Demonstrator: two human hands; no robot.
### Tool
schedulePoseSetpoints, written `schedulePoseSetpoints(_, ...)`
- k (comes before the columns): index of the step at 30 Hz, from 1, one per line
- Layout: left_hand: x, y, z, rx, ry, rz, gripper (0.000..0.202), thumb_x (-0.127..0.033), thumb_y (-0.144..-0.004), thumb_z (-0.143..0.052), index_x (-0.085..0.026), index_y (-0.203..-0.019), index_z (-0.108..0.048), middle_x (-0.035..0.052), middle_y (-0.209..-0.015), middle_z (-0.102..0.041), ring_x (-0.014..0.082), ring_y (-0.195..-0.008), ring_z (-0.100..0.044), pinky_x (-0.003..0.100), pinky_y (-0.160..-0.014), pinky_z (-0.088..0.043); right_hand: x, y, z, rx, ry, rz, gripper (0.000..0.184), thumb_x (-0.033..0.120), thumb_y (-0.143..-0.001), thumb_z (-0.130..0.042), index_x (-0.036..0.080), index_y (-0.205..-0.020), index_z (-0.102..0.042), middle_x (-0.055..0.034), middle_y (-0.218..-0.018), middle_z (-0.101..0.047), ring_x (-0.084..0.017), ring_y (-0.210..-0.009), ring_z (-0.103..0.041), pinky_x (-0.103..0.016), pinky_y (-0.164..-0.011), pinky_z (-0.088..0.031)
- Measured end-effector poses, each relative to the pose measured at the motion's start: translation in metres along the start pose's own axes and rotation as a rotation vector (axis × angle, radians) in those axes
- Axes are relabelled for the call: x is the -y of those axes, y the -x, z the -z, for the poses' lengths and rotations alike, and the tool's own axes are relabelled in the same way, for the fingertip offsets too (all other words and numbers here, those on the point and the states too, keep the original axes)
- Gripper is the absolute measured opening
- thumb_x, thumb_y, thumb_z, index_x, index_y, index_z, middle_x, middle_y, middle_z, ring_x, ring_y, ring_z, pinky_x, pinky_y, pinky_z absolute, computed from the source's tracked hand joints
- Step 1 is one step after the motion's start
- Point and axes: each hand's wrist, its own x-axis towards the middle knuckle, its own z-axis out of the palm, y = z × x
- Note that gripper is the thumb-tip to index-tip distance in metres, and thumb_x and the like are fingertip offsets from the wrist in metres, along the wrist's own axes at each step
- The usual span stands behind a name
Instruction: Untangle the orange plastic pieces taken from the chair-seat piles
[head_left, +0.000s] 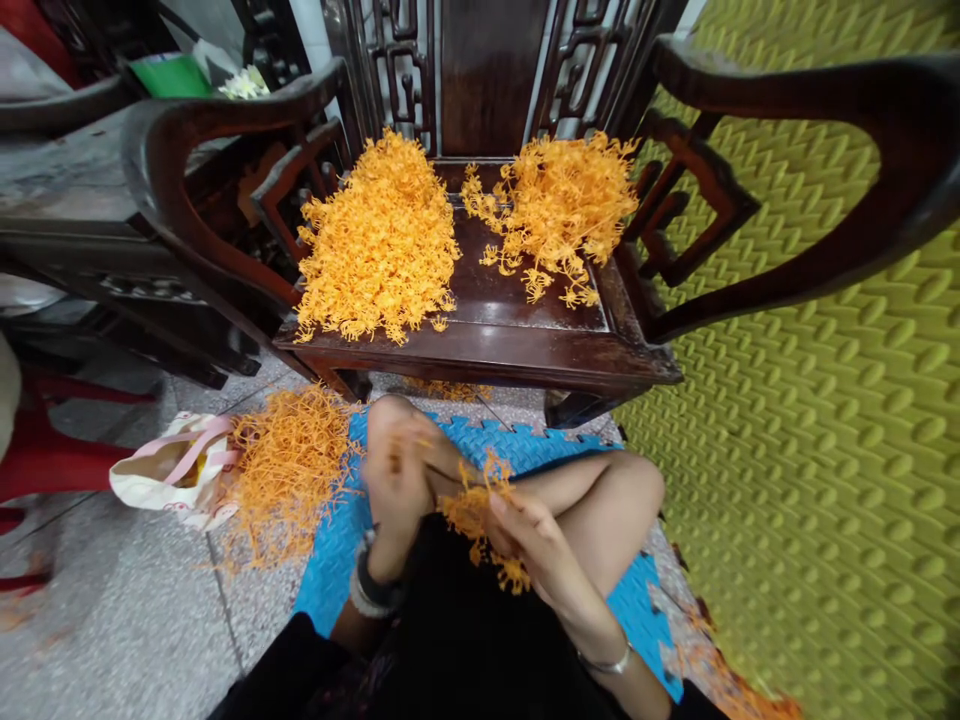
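Note:
My right hand [532,540] is closed around a loose bunch of small orange plastic flower pieces [466,512], over my crossed legs. Motion smears my left hand [397,475], which is to the left of the bunch by my knee. Some orange shows at its fingers, but their grip is unclear. In front, a dark wooden armchair [480,345] bears a dense heap of orange flower pieces [382,240] on the left of its seat. A looser, tangled heap [570,195] lies on the right.
Thin orange plastic strips [292,470] are piled on the floor at left, touching a white cloth bag [150,485] with pink handles. Beneath me is a blue foam mat [326,575]. A yellow textured mat [787,420] stands at right. A red stool [60,455] is at far left.

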Motion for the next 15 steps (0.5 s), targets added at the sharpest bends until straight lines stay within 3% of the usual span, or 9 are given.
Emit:
schedulePoseSetpoints(2,-0.005,-0.029,0.025,-0.293,0.124,-0.083,0.024,-0.030,-0.091,-0.053,-0.017,-0.072,-0.060,-0.0057,-0.056,-0.047,0.0068,-0.047,-0.037,0.016,-0.047,-0.031,-0.001,0.009,0.006,-0.041,-0.078,0.029,0.051,0.053,-0.089,-0.053,0.020,-0.054,-0.036,0.0074,-0.048,-0.026,-0.008,-0.044,-0.020,-0.025,-0.044,-0.017)
schedulePoseSetpoints(4,-0.010,-0.052,0.046,-0.278,0.265,-0.109,0.024,-0.031,-0.088,-0.057,-0.017,-0.069,-0.056,-0.0053,-0.059,-0.047,0.0060,-0.045,-0.036,0.016,-0.042,-0.025,-0.001,0.013,0.014,-0.127,-0.151,0.083,0.046,0.048,-0.091,-0.053,0.020,-0.056,-0.042,0.0064,-0.049,-0.031,-0.009,-0.046,-0.026,-0.025,-0.047,-0.025)
schedulePoseSetpoints(7,-0.014,-0.054,0.049,-0.025,0.390,0.002,0.022,-0.032,-0.082,-0.062,-0.016,-0.069,-0.055,0.0000,-0.080,-0.059,0.0050,-0.046,-0.041,0.018,-0.039,-0.026,0.003,0.005,0.022,-0.221,-0.182,0.134,0.034,0.043,-0.090,-0.057,0.020,-0.065,-0.058,0.0000,-0.065,-0.052,-0.013,-0.064,-0.048,-0.026,-0.063,-0.041)
schedulePoseSetpoints(10,-0.009,-0.023,0.019,0.253,0.358,0.226,0.017,-0.032,-0.084,-0.060,-0.017,-0.077,-0.060,0.0016,-0.081,-0.062,0.0058,-0.046,-0.041,0.018,-0.042,-0.031,0.008,-0.010,0.018,-0.273,-0.196,0.153,0.025,0.042,-0.086,-0.061,0.021,-0.073,-0.066,-0.0037,-0.087,-0.061,-0.017,-0.086,-0.055,-0.028,-0.076,-0.045)
schedulePoseSetpoints(12,-0.004,0.003,-0.002,0.407,0.302,0.341,0.014,-0.031,-0.088,-0.058,-0.019,-0.092,-0.065,0.0004,-0.075,-0.060,0.0077,-0.050,-0.043,0.018,-0.047,-0.035,0.012,-0.017,0.012,-0.304,-0.207,0.154,0.024,0.043,-0.085,-0.062,0.022,-0.074,-0.068,-0.0039,-0.090,-0.063,-0.019,-0.091,-0.057,-0.029,-0.079,-0.047)
schedulePoseSetpoints(15,-0.001,0.028,-0.022,0.527,0.224,0.349,0.022,-0.032,-0.089,-0.056,-0.021,-0.105,-0.067,0.0010,-0.073,-0.058,0.0128,-0.063,-0.050,0.021,-0.063,-0.041,0.017,-0.021,0.002,-0.343,-0.205,0.151,0.026,0.047,-0.082,-0.064,0.023,-0.073,-0.069,-0.0029,-0.085,-0.064,-0.018,-0.083,-0.058,-0.030,-0.076,-0.048)
